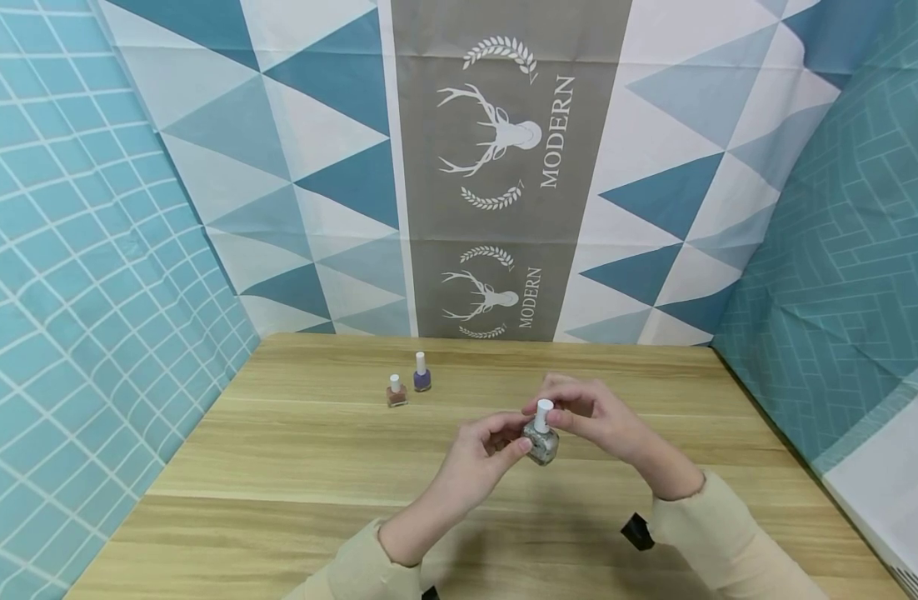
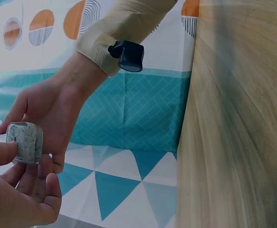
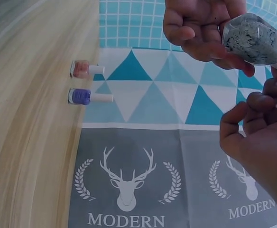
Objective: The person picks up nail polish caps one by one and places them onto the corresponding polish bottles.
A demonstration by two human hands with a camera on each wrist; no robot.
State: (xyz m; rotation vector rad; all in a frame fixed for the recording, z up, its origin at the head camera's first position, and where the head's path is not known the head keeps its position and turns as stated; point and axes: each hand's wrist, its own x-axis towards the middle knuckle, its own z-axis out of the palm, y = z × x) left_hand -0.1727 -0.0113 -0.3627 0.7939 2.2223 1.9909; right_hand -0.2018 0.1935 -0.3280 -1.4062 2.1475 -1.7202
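Note:
A clear nail polish bottle with dark flecks in pale polish is held above the table, its white cap tilted upward. My left hand pinches the glass body between thumb and fingers. At the cap, my right hand grips with thumb and fingertips. The left wrist view shows the bottle's flat base with the left thumb against it. In the right wrist view the speckled glass lies between both hands, and the cap is partly cut off at the frame's edge.
On the wooden table, toward the back left, stand a pinkish-brown nail polish bottle and a purple one, both white-capped. Patterned cloth hangs behind the table, with tile-print cloth on the left. A black wrist device sits by the right sleeve.

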